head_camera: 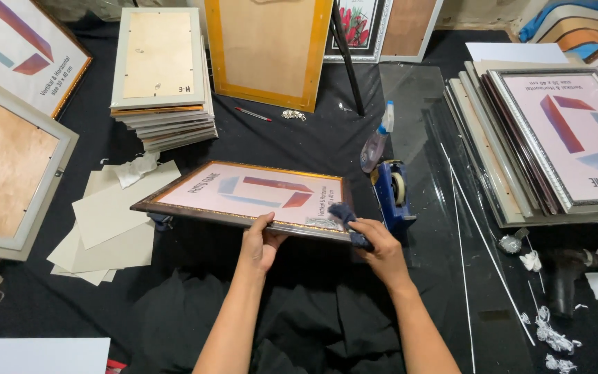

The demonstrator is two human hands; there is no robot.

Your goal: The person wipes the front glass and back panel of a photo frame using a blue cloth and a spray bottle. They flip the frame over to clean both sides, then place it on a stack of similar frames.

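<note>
Two hands work one picture frame (243, 196) held tilted above the black-draped table (57, 305). Left hand (260, 244) closes on its near edge, steadying it; right hand (376, 246) grips a dark blue cloth (341, 212) against the right corner, apparently wiping the glass. Continuing calls for a firm hold. Its dark moulding has gilt trim around a printed insert; a blue tape dispenser (391, 196) stands just beside.

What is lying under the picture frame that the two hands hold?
Under the picture frame you see black cloth and, at its left corner, a small dark blue object. Left hand grips the near edge; right hand holds a dark rag. The rest is covered.
</note>
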